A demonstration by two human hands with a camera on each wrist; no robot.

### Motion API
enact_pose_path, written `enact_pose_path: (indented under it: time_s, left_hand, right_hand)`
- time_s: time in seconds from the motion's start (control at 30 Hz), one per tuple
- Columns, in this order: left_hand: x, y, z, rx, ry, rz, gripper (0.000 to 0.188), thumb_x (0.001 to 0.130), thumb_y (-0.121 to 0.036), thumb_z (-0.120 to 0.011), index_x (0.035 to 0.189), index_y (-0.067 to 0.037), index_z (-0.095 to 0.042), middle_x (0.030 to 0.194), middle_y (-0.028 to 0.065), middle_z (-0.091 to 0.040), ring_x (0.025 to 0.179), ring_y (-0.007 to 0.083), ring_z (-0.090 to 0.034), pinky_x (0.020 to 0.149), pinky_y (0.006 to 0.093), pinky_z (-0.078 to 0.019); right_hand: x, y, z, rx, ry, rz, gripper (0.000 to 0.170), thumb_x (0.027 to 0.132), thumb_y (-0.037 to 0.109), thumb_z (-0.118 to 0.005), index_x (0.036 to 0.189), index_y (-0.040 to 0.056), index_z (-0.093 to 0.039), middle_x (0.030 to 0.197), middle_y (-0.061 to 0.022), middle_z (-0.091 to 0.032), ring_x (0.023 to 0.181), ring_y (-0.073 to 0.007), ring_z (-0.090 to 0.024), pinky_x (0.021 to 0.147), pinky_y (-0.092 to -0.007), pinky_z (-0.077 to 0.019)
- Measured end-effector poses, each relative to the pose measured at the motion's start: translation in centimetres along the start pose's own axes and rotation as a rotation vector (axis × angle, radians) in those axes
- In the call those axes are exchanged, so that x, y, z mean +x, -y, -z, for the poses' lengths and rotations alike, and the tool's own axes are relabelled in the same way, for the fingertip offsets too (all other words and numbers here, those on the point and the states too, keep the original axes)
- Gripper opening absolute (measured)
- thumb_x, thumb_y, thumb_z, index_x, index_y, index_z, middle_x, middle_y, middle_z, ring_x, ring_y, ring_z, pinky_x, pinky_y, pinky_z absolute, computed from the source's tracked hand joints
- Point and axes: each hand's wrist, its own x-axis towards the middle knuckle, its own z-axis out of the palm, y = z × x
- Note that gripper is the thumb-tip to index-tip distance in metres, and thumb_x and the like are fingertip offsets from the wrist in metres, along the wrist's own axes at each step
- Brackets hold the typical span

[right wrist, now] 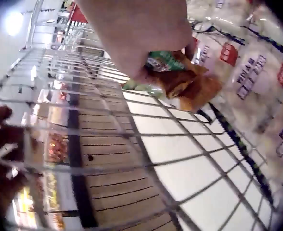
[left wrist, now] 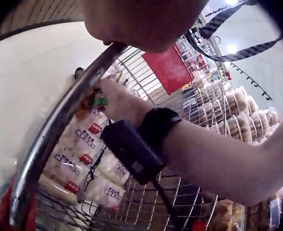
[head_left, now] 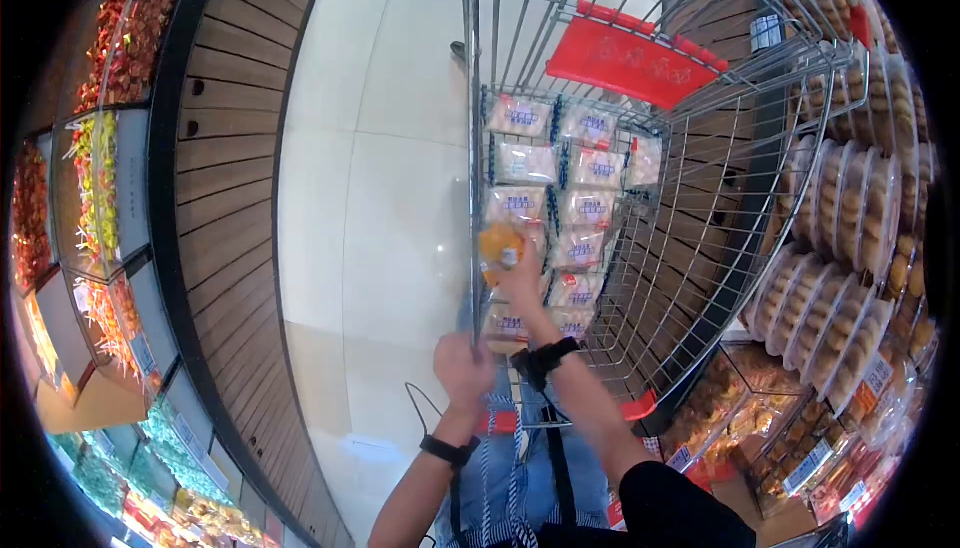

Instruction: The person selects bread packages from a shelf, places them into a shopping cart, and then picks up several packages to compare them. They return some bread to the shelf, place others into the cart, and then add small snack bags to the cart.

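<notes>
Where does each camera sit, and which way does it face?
Head: worn on the head, looking down into the shopping cart; left hand, right hand and blue clothing show.
Left wrist: worn there, looking past the cart's rail; left hand above, right forearm crossing.
Right wrist: worn there, facing the orange packet; right hand above, dim fingers at left.
Head and right wrist share packet and white packages.

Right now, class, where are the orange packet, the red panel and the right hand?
Orange packet (head_left: 496,246): head view, its visible middle.
Red panel (head_left: 634,58): head view, its middle.
Right hand (head_left: 522,280): head view, back of the hand.
</notes>
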Motion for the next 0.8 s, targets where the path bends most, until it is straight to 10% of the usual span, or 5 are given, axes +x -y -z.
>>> enact_pose_path:
  time_s: [0.23,0.8]
  left_hand:
    - [0.1,-0.1,0.4,-0.032,0.002,-0.010,0.017,0.068,-0.006,-0.062,0.082,-0.001,-0.053,0.068,0.0146,-0.050,0.061,0.0322,-0.049,0.053,0.0399,-0.0387]
    - [-0.4,-0.5,0.7,-0.053,0.067,0.208,0.012,0.081,-0.010,-0.052,0.078,0.001,-0.049,0.063,0.0163,-0.052,0.058,0.0306,-0.054,0.053,0.0376,-0.0412]
  right_hand:
    - [0.6,-0.3,1.3,0.650,0.419,-0.458,0.076,0.059,0.003,-0.070,0.122,0.0075,-0.029,0.103,-0.0100,-0.052,0.096,-0.0190,-0.051,0.082,-0.0309,-0.0436]
    - [-1.7,0.0,-2.8,0.120,-0.044,-0.221,0.064,0.056,0.004,-0.067,0.113,0.0016,-0.038,0.103,-0.0191,-0.050,0.098,-0.0343,-0.048,0.085,-0.0393,-0.0381]
